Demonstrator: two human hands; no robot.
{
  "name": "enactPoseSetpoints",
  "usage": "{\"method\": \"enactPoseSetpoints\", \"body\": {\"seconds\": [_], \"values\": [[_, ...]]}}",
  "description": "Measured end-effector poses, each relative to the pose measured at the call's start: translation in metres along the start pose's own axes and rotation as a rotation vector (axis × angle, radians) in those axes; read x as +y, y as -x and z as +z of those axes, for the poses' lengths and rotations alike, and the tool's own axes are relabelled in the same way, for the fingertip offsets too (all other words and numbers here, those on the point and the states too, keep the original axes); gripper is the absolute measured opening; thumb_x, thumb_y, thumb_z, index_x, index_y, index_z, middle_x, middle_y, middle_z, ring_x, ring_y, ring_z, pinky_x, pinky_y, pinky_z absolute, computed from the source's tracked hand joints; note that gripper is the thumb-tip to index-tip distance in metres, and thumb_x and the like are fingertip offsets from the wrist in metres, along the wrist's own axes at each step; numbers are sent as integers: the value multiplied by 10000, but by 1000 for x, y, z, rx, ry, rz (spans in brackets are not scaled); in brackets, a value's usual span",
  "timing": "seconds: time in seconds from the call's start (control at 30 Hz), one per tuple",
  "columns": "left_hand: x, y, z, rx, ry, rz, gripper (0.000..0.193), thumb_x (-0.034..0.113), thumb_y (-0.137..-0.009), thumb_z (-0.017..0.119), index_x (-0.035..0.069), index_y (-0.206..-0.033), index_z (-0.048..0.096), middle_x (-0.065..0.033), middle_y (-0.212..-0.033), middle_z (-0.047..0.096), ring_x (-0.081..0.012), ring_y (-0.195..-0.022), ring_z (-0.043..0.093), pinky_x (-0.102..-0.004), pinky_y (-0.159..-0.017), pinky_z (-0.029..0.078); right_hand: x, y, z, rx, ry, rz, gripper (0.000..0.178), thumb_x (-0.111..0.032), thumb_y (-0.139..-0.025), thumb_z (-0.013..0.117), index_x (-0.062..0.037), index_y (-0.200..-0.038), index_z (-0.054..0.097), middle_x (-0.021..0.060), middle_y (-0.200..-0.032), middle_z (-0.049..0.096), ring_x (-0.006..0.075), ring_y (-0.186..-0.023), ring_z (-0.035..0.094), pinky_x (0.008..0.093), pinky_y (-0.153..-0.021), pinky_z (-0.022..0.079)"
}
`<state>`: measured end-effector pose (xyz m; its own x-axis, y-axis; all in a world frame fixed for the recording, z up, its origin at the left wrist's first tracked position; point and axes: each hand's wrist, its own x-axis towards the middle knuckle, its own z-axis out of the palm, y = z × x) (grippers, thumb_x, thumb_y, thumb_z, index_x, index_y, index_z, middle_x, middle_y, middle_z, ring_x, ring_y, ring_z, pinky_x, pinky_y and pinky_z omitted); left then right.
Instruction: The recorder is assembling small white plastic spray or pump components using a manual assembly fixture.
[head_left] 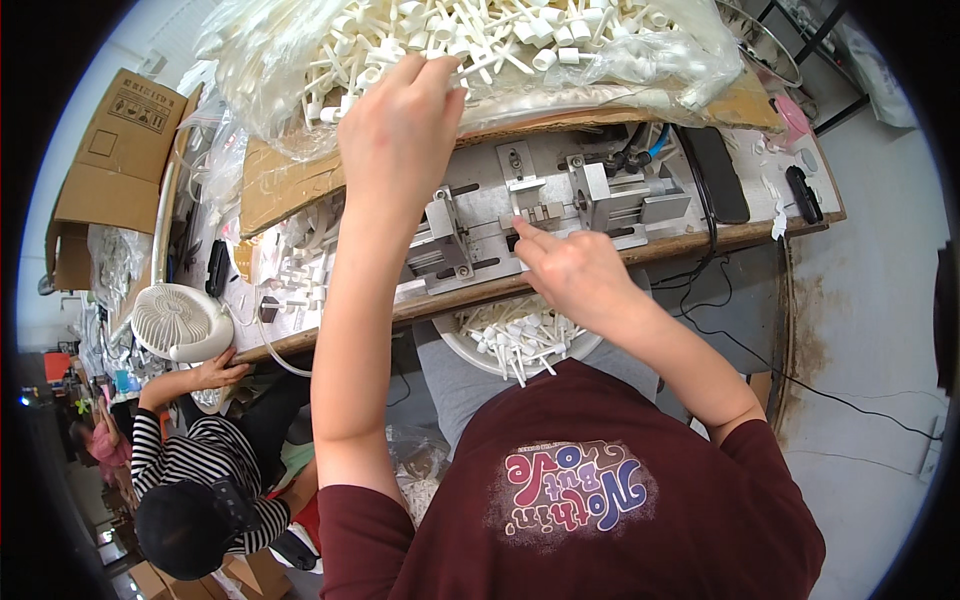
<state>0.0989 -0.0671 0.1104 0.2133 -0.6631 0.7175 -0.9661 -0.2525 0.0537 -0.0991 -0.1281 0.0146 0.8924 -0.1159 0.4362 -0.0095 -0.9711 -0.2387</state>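
My left hand (pixel 400 135) is over the near edge of a heap of white plastic stemmed parts (pixel 480 40). Its fingers are bent and closed; whatever is between them is hidden. My right hand (pixel 575 275) is at a metal clamping fixture (pixel 590 195) on the bench, with its index finger stretched out to a small notched metal block (pixel 540 213). A narrow white part (pixel 516 200) stands by that fingertip. Nothing shows gripped in this hand, and its other fingers are partly curled. On my lap, under the bench edge, a white bowl (pixel 465 350) holds more white parts.
The heap lies in clear plastic over a cardboard sheet (pixel 290 185). A white fan (pixel 180 322) stands at the left bench end, beside a seated co-worker in stripes (pixel 205 455). Black cables (pixel 708 190) and a dark flat pad (pixel 722 175) are right of the fixture.
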Motion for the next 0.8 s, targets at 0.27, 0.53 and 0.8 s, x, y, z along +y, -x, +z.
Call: {"method": "enactPoseSetpoints", "body": {"seconds": [0.27, 0.53, 0.8], "values": [[46, 69, -42, -76, 640, -387, 217, 99, -746, 840, 20, -880, 688, -101, -1075, 615, -121, -701, 644, -262, -565, 545, 59, -95, -53, 400, -196, 214, 220, -233, -837, 724, -73, -987, 708, 45, -868, 730, 166, -605, 634, 302, -583, 509], [74, 147, -6, -260, 362, -164, 271, 77, -781, 765, 17, -1040, 712, -114, -1244, 650, -214, -781, 683, -304, -716, 554, 110, -159, -18, 176, 271, 394, 191, -154, -836, 668, -102, -1017, 698, 93, -910, 725, 265, -843, 695, 418, -721, 543], [75, 146, 21, -248, 198, -67, 283, 101, -729, 782, 68, -1006, 737, -26, -1171, 708, -196, -640, 637, -295, -628, 504, 104, -147, -54, 62, 322, 309, 201, -108, -786, 660, -49, -977, 677, 231, -916, 672, 370, -916, 663, 456, -798, 522]]}}
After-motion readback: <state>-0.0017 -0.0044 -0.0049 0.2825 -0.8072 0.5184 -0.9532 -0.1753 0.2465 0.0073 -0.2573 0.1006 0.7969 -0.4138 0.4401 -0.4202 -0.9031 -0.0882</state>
